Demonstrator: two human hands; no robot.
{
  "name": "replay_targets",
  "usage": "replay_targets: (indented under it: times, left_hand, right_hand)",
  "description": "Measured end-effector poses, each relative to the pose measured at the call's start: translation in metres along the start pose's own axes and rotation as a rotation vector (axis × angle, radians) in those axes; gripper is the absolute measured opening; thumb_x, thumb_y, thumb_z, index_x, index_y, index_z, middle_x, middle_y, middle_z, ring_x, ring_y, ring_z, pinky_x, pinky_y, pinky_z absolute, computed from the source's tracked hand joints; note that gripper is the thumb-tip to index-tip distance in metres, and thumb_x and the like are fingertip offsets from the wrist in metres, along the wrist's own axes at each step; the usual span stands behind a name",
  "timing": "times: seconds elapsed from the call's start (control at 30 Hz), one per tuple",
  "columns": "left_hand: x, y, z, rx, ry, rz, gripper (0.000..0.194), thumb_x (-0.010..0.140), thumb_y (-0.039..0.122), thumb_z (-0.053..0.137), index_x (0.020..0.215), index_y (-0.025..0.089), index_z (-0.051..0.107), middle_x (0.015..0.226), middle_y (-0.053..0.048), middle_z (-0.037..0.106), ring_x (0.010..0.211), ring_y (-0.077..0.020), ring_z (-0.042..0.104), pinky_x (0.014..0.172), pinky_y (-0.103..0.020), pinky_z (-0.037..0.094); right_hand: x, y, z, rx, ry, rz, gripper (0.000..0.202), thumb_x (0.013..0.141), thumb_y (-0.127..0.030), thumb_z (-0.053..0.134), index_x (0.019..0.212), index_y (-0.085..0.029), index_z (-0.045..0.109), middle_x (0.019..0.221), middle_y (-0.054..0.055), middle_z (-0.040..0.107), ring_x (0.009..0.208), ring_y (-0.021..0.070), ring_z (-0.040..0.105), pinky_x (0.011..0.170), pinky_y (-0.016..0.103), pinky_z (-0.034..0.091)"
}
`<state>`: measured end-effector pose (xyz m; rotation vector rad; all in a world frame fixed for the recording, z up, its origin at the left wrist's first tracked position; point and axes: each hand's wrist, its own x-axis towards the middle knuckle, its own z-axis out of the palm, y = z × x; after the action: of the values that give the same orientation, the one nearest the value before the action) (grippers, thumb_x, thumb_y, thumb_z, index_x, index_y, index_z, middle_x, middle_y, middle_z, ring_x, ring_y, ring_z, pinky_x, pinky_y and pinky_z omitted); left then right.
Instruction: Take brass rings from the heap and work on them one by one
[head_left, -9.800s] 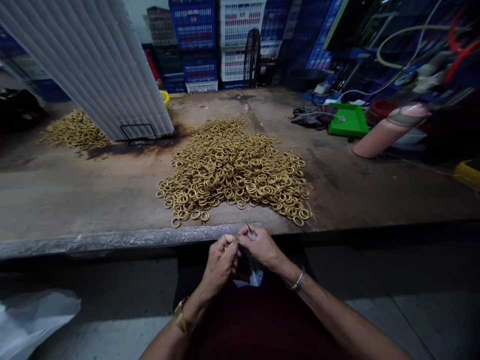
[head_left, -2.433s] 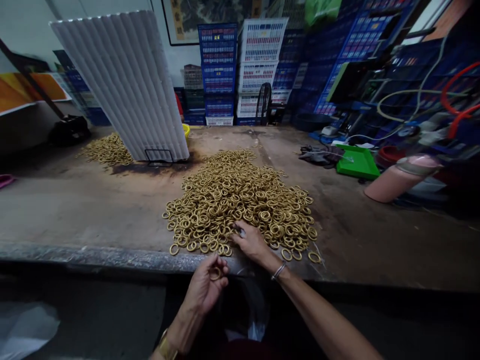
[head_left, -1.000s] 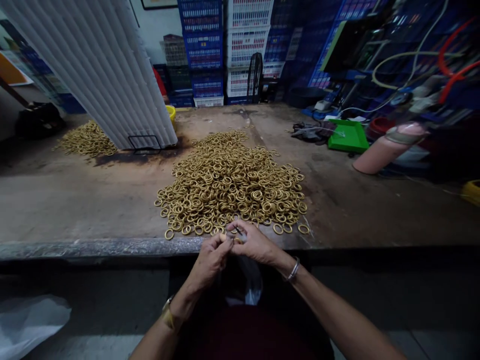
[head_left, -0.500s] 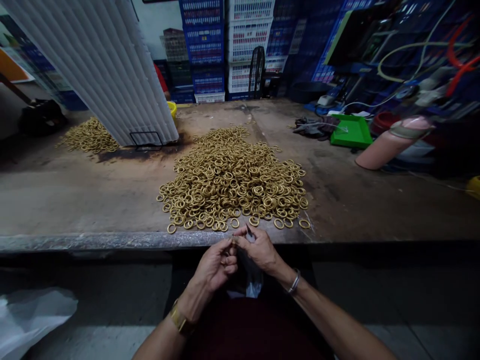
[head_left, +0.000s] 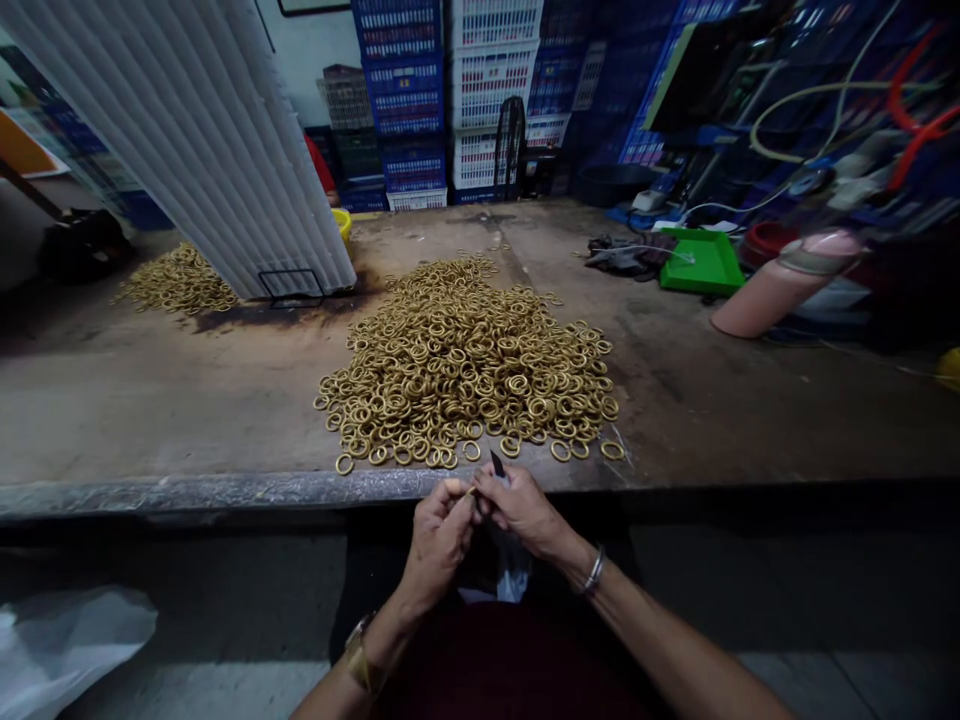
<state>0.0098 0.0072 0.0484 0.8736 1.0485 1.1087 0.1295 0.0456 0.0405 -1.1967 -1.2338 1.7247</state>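
My left hand (head_left: pixel 437 538) is closed in a pinch just in front of the table edge, with a small bit of gold-coloured ring (head_left: pixel 471 491) showing at its fingertips. My right hand (head_left: pixel 529 515) meets it there, its fingers wrapped around a small knife whose dark pointed blade (head_left: pixel 496 463) sticks up past the index finger. The knife's handle is hidden in the palm. Beyond both hands, a large heap of gold-coloured metal rings (head_left: pixel 472 370) lies on the wooden table (head_left: pixel 225 400). A few rings sit loose along its near side.
A tall white corrugated panel (head_left: pixel 225 150) stands at the left, with a second ring pile (head_left: pixel 180 280) beside it. On the right are a green tray (head_left: pixel 701 262), a dark glove (head_left: pixel 626 255) and a pink bottle (head_left: pixel 784 285). Stacked crates (head_left: pixel 409 100) rise behind.
My left hand has turned, its fingers curling in and the knuckles now facing up, while the ring's edge has come into view. My right hand stays nearly in place with the knife.
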Motion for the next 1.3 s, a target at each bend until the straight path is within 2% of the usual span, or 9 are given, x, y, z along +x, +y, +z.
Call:
replay_targets:
  times: [0.1, 0.23, 0.37, 0.43, 0.53, 0.8, 1.07, 1.2, 1.3]
  left_hand:
    - [0.0, -0.001, -0.004, -0.042, -0.036, -0.101, 0.026, 0.08, 0.04, 0.049, 0.072, 0.016, 0.05, 0.055, 0.006, 0.045, 0.037, -0.0018, 0.027, 0.035, -0.016, 0.02]
    - [-0.001, 0.001, -0.004, -0.153, -0.023, -0.14, 0.025, 0.078, 0.04, 0.051, 0.073, 0.016, 0.047, 0.06, 0.005, 0.046, 0.04, -0.0017, 0.029, 0.037, -0.015, 0.02]
    - [-0.002, 0.002, -0.002, -0.188, 0.033, -0.121, 0.025, 0.077, 0.041, 0.053, 0.075, 0.018, 0.044, 0.063, 0.005, 0.047, 0.041, -0.002, 0.031, 0.038, -0.015, 0.021]
    - [-0.002, 0.001, -0.002, -0.179, 0.048, -0.11, 0.026, 0.076, 0.042, 0.054, 0.074, 0.018, 0.044, 0.062, 0.005, 0.047, 0.04, -0.002, 0.03, 0.038, -0.015, 0.021]
    - [-0.001, 0.0, -0.002, -0.15, 0.062, -0.097, 0.027, 0.075, 0.043, 0.055, 0.074, 0.018, 0.045, 0.057, 0.006, 0.045, 0.039, -0.0023, 0.027, 0.038, -0.015, 0.02]
    - [-0.001, -0.001, -0.004, 0.047, 0.064, -0.034, 0.028, 0.078, 0.045, 0.05, 0.07, 0.018, 0.045, 0.047, 0.008, 0.035, 0.039, -0.0046, 0.026, 0.038, -0.017, 0.021]
    - [-0.005, -0.002, -0.009, 0.106, 0.052, 0.053, 0.027, 0.076, 0.041, 0.054, 0.067, 0.017, 0.047, 0.052, 0.005, 0.04, 0.044, -0.0054, 0.03, 0.043, -0.018, 0.025]
    - [-0.017, 0.004, -0.007, 0.038, 0.0, -0.005, 0.026, 0.076, 0.04, 0.056, 0.067, 0.017, 0.047, 0.054, 0.004, 0.045, 0.042, -0.0043, 0.031, 0.041, -0.018, 0.023]
    - [-0.02, 0.01, -0.003, -0.099, -0.056, -0.081, 0.025, 0.076, 0.041, 0.054, 0.071, 0.017, 0.051, 0.054, 0.003, 0.047, 0.04, -0.0044, 0.032, 0.039, -0.018, 0.024]
  right_hand:
    - [0.0, -0.002, 0.0, -0.052, -0.012, 0.004, 0.031, 0.074, -0.046, 0.051, 0.064, -0.017, 0.045, 0.046, -0.006, 0.046, 0.034, 0.0031, 0.034, 0.032, 0.015, 0.024]
    - [0.001, -0.005, -0.002, -0.131, 0.013, -0.006, 0.028, 0.077, -0.043, 0.046, 0.067, -0.016, 0.048, 0.048, -0.006, 0.046, 0.035, 0.0039, 0.034, 0.034, 0.017, 0.025]
    - [-0.002, -0.005, -0.006, -0.456, 0.163, -0.222, 0.018, 0.079, -0.028, 0.044, 0.07, -0.016, 0.054, 0.057, -0.002, 0.053, 0.052, 0.008, 0.046, 0.052, 0.019, 0.036]
    - [-0.006, -0.003, -0.006, -0.637, 0.115, -0.321, 0.014, 0.079, -0.022, 0.043, 0.071, -0.017, 0.054, 0.061, -0.001, 0.055, 0.057, 0.0096, 0.048, 0.056, 0.021, 0.035]
    - [-0.011, 0.0, -0.006, -0.832, -0.009, -0.377, 0.013, 0.075, -0.013, 0.041, 0.073, -0.018, 0.052, 0.062, 0.0, 0.056, 0.055, 0.0102, 0.047, 0.055, 0.021, 0.031]
    - [-0.012, -0.001, -0.001, -1.032, 0.033, -0.37, 0.015, 0.068, -0.009, 0.042, 0.076, -0.019, 0.051, 0.063, 0.0, 0.057, 0.058, 0.0122, 0.048, 0.055, 0.022, 0.026]
    - [-0.015, -0.01, -0.003, -1.079, -0.064, -0.308, 0.014, 0.073, -0.012, 0.041, 0.075, -0.019, 0.053, 0.063, 0.0, 0.057, 0.058, 0.0121, 0.048, 0.054, 0.022, 0.026]
    - [-0.013, -0.012, -0.005, -1.183, 0.028, -0.215, 0.016, 0.076, -0.014, 0.042, 0.085, -0.018, 0.054, 0.068, 0.003, 0.06, 0.063, 0.0142, 0.053, 0.056, 0.023, 0.028]
    - [-0.006, -0.013, -0.005, -1.215, 0.125, -0.223, 0.019, 0.077, -0.014, 0.042, 0.091, -0.019, 0.053, 0.073, 0.003, 0.062, 0.067, 0.0148, 0.056, 0.058, 0.023, 0.029]
